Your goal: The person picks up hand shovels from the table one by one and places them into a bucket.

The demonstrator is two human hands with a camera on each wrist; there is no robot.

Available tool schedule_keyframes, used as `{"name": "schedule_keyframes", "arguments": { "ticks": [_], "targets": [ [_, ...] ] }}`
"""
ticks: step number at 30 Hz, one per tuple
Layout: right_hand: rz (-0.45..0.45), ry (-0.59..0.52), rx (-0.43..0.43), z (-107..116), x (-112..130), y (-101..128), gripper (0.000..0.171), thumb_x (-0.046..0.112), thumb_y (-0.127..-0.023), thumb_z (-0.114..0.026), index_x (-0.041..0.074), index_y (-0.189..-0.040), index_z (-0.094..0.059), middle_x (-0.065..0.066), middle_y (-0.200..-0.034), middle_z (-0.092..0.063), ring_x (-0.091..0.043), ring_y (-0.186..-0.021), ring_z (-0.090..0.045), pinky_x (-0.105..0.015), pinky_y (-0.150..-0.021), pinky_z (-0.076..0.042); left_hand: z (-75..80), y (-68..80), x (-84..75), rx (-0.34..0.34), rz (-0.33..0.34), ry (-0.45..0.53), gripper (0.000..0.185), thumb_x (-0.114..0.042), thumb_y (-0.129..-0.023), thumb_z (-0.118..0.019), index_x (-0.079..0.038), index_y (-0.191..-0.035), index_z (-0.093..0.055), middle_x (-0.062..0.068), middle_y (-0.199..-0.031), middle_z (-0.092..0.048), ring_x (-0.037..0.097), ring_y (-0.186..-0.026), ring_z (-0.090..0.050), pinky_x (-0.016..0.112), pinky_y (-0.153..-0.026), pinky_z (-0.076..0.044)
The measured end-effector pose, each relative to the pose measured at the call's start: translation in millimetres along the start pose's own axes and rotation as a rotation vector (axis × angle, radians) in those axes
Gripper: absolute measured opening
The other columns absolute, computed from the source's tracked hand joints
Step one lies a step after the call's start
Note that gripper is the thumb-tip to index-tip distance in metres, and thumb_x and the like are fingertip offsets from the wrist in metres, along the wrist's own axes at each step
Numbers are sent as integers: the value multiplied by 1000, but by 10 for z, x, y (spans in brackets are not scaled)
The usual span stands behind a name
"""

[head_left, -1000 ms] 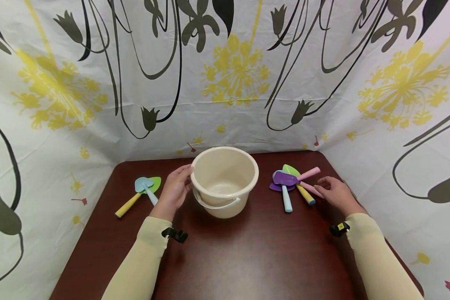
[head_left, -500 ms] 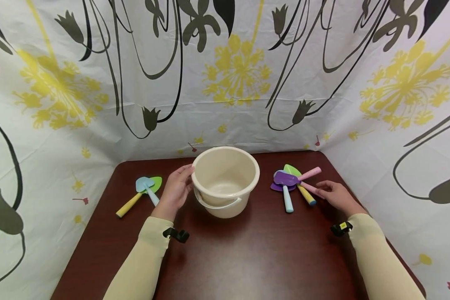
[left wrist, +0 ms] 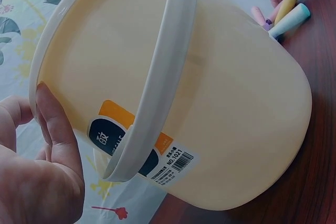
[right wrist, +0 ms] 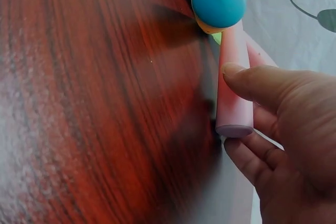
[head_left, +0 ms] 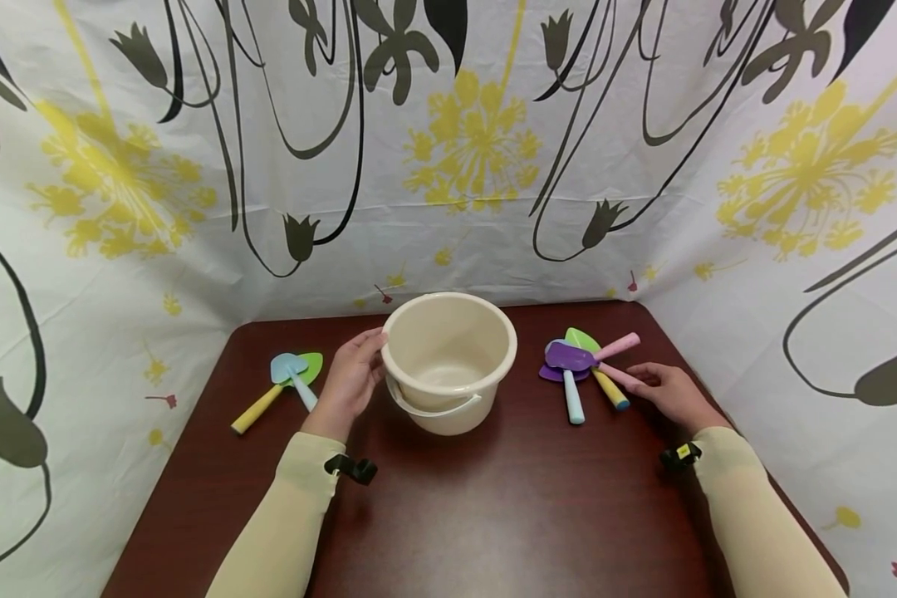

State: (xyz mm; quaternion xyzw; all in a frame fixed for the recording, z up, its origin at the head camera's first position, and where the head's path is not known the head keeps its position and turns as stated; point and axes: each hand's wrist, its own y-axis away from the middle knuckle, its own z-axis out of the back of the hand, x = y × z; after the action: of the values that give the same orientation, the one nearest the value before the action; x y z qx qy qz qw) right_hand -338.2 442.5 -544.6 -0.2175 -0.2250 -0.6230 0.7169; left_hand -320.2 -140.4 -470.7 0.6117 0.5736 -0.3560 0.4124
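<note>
Head view has the left hand [head_left: 347, 384] flat against the bucket [head_left: 448, 357] mid-table, fingers straight, while the right hand [head_left: 669, 393] pinches, I think, a pink handle [right wrist: 233, 80] in the trowel pile [head_left: 579, 365] beside it.

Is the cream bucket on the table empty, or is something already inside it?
Empty. The head view looks into the upright bucket and shows only its bare bottom; the toy shovels lie outside.
</note>
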Motion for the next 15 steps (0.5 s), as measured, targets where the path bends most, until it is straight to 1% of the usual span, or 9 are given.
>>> {"name": "schedule_keyframes", "arguments": {
  "ticks": [3,6,10,12,15],
  "targets": [
    [13,17,-7,-2,1,3,44,30,-109,-74,-3,-138,-72,-26,-131,-74,-43,-118,-69,-52,-93,-58,9,-3,7,-3,1,0,35,-22,-112,-69,-1,-140,-68,9,-126,-69,19,-106,-66,24,-82,-60],
    [12,27,-10,3,8,11,40,31,-110,-73,0,-134,-76,-22,-128,-76,-39,-113,-68,-48,-91,-57,8,-9,10,-4,5,2,35,-21,-112,-70,-2,-140,-68,9,-128,-69,19,-107,-66,24,-83,-61],
    [12,28,-10,11,13,18,40,34,-111,-71,1,-133,-77,-20,-127,-77,-36,-111,-68,-43,-89,-56,6,-8,8,-7,11,4,34,-21,-112,-69,-2,-140,-68,9,-128,-69,19,-108,-66,24,-83,-61],
    [6,25,-8,13,18,18,42,35,-111,-70,1,-135,-76,-20,-128,-77,-37,-112,-67,-43,-90,-55,7,-7,5,-9,13,4,34,-21,-112,-69,-2,-140,-68,9,-128,-69,20,-108,-66,24,-83,-61],
    [-2,19,2,22,36,17,45,37,-112,-68,1,-137,-74,-21,-130,-76,-38,-114,-67,-48,-93,-55,5,-1,-5,-7,13,-3,36,-22,-112,-69,-2,-141,-67,10,-129,-68,20,-109,-65,24,-83,-61]
  ]
}}
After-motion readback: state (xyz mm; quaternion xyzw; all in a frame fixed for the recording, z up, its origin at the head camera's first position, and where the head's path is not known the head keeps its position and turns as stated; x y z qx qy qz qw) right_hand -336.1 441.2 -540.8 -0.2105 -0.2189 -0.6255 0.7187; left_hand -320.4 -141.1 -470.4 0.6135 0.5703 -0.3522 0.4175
